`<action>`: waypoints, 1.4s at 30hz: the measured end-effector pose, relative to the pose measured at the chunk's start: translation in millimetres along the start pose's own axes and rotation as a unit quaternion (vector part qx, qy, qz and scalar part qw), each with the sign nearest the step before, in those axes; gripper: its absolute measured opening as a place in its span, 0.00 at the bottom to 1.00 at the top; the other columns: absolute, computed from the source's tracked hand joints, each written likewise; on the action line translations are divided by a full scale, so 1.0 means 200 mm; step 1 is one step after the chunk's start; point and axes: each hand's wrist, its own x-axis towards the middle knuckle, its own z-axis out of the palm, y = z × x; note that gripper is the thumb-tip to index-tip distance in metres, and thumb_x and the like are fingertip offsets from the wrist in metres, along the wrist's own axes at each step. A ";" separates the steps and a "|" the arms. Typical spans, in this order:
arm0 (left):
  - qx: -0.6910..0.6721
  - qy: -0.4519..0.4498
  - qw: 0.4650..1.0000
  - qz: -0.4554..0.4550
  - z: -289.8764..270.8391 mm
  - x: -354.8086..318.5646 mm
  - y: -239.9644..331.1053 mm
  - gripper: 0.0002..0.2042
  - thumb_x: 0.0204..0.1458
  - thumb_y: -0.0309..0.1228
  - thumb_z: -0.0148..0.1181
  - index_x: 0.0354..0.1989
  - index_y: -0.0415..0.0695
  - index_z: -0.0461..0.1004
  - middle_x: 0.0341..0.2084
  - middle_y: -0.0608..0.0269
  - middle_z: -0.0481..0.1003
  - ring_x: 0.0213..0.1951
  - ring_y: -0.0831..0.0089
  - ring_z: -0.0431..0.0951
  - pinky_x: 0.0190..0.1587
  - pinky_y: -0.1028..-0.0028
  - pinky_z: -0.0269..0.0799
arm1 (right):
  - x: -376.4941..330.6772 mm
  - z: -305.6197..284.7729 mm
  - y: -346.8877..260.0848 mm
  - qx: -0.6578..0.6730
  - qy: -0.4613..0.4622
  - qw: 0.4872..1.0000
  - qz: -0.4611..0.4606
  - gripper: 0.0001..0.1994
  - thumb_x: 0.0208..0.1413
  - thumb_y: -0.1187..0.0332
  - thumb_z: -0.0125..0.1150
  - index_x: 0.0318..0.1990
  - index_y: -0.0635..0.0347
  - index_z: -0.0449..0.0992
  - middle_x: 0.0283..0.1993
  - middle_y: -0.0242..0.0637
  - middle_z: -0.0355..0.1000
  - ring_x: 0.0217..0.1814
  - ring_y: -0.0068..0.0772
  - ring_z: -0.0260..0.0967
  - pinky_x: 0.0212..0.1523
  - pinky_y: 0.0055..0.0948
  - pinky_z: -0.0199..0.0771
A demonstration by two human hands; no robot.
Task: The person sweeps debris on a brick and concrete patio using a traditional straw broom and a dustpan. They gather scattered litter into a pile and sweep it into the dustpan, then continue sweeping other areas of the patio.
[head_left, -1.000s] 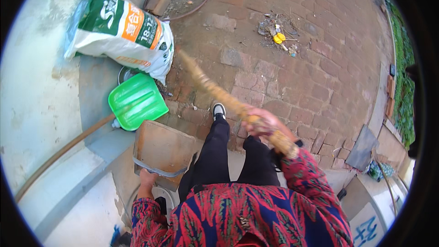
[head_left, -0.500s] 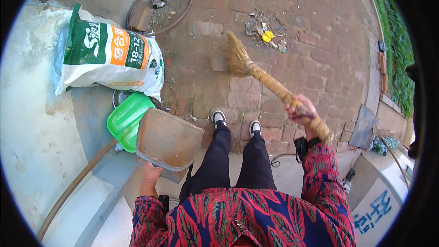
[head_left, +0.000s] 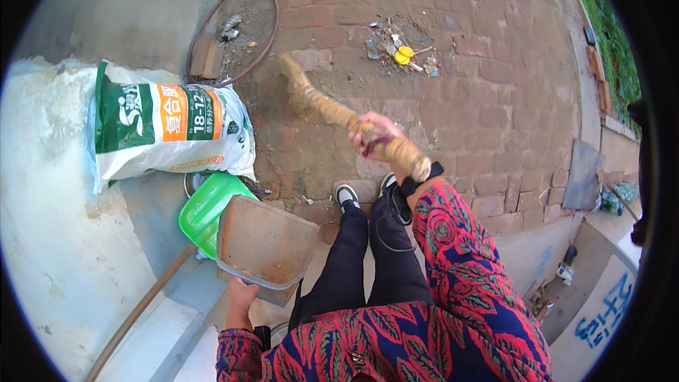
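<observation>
Right fingers (head_left: 358,143) wrap a broom (head_left: 329,108), its long axis slanting bristles-first toward the brick floor (head_left: 481,110)'s far left corner, while left fingers (head_left: 244,286) grip a dustpan (head_left: 265,240).

Right hand (head_left: 375,136) leftward; broom bristles (head_left: 300,99) (now blurred) — nearer the sack (head_left: 173,131), farther from the litter (head_left: 403,55)

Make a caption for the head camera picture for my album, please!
Right hand gripping a broom, left hand holding a brown dustpan beside a green shovel.
</observation>
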 end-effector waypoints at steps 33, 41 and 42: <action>0.141 -0.073 0.968 0.195 -0.05 0.56 1.20 0.11 0.27 0.21 0.58 0.22 0.42 0.65 0.16 0.71 0.65 0.21 0.82 0.64 0.25 0.80 0.63 | -1.53 -0.37 0.27 -0.039 0.161 0.960 -0.227 0.27 0.45 0.64 0.47 0.55 0.44 0.49 0.25 0.38 0.64 0.15 0.24 0.62 0.11 0.19 0.61; 0.113 -0.173 0.958 0.197 -0.02 0.97 1.54 0.12 0.30 0.22 0.59 0.28 0.39 0.69 0.23 0.69 0.69 0.25 0.81 0.67 0.29 0.80 0.63 | -1.49 -0.21 1.10 0.387 0.194 0.835 -0.338 0.19 0.46 0.61 0.47 0.46 0.49 0.55 0.28 0.38 0.63 0.20 0.24 0.62 0.16 0.23 0.61; 0.114 -0.170 0.953 0.223 -0.02 1.00 1.59 0.12 0.30 0.22 0.59 0.28 0.39 0.69 0.23 0.69 0.69 0.25 0.80 0.67 0.29 0.79 0.64 | -1.41 -0.25 1.20 0.449 0.203 0.797 -0.349 0.16 0.46 0.60 0.47 0.43 0.52 0.57 0.29 0.37 0.63 0.20 0.24 0.62 0.16 0.23 0.61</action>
